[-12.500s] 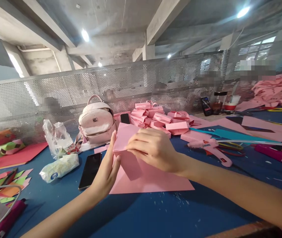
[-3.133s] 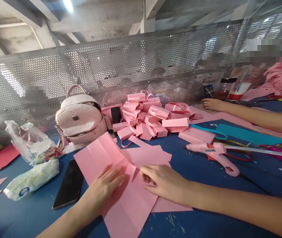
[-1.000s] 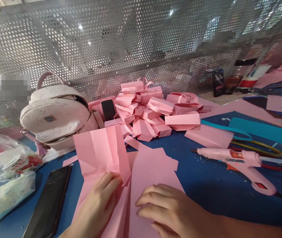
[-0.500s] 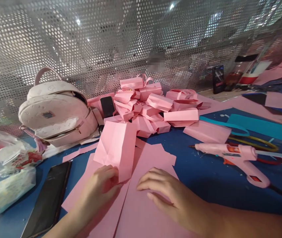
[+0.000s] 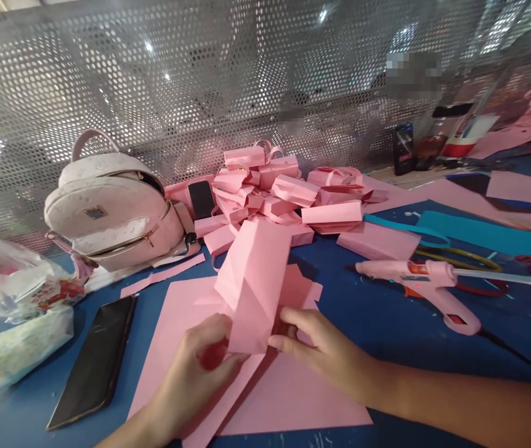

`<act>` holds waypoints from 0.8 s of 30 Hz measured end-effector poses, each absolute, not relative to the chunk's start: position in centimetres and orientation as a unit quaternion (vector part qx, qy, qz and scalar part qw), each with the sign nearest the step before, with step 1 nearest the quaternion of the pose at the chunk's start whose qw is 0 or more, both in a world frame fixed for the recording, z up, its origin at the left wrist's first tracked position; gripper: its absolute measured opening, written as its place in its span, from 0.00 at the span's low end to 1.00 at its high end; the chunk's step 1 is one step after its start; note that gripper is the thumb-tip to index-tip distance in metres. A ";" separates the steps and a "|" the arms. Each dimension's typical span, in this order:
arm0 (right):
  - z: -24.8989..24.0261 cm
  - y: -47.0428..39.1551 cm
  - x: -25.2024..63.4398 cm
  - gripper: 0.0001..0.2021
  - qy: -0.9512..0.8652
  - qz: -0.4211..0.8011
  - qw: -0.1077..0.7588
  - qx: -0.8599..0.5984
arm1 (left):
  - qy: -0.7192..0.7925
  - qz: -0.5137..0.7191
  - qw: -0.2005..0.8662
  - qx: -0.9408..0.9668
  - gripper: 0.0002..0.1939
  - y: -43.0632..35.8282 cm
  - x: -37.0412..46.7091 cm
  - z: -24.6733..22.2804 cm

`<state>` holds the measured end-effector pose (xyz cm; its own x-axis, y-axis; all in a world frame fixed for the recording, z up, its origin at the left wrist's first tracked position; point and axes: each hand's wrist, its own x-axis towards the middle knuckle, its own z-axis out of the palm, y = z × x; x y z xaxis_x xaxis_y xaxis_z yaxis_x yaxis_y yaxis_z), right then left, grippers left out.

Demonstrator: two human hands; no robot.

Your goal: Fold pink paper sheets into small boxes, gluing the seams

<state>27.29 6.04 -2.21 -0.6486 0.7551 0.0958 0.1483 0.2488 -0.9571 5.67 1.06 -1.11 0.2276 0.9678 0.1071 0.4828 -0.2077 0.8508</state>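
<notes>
Head view shows both hands meeting at the lower end of a folded pink paper piece (image 5: 254, 280), which stands up off the blue table (image 5: 386, 323) above flat pink sheets (image 5: 293, 398). The left hand (image 5: 200, 373) has its fingers curled closed on the bottom left corner of the fold, and the right hand (image 5: 324, 351) pinches the bottom right edge between thumb and fingertips, so both grip the same piece. The paper looks light and thin, stiff enough along its creases to stand upright, yet likely to dent or crease anew under a hard squeeze; the folded edges and lower corners seem the safest places to take hold, as the open upper part would probably buckle. Behind it lies a heap of finished pink folded pieces (image 5: 269, 193), with a pale backpack (image 5: 111, 211) to the left, a dark phone (image 5: 92, 361) beside the sheets, and a pink glue gun (image 5: 424, 286) well apart on the right.
</notes>
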 end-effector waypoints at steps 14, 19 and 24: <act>-2.8 5.8 27.3 0.09 -0.749 0.512 0.281 -0.312 | 0.507 0.383 0.388 0.668 0.10 1.1 7.6 -1.4; -2.8 5.7 27.3 0.07 -0.760 0.493 0.280 -0.319 | 0.505 0.387 0.380 0.672 0.10 1.0 7.9 -1.3; -2.7 5.6 27.2 0.08 -0.762 0.484 0.275 -0.332 | 0.507 0.374 0.318 0.708 0.06 1.1 7.4 -2.0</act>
